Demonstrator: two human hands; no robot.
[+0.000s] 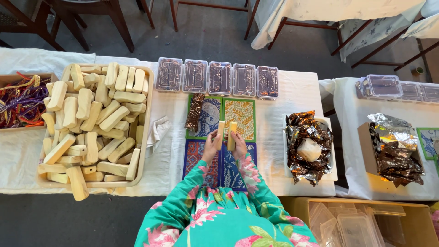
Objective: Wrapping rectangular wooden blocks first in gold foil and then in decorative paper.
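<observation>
The left hand (211, 145) grasps 1 pale wooden block (221, 134), and the right hand (238, 143) grasps a second wooden block (232, 135). Both blocks stand almost upright and very close to each other, above the middle of 4 patterned mats (239, 116) that lie in a square on the white counter (299, 98). The 2 near mats are partly hidden by the hands and by the green flowered sleeves (249, 176).

On the far left mat lies a long piece wrapped in brown shiny foil (195, 112), just beside the left hand's block but apart from it. Farther, along the far edge of the counter, 5 clear plastic boxes (219, 77) with dark contents stand in 1 row, touching side by side.

At the left, a large tray (147, 114) is heaped with many more wooden blocks; a crumpled white cloth (157, 132) lies between this tray and the mats. Farther left, a box holds coloured strings (20, 100). At the right, a white tray (333, 151) holds crumpled brown foil around 1 pale lump (309, 149). Near right, a yellow box (292, 206) contains empty clear lids.
</observation>
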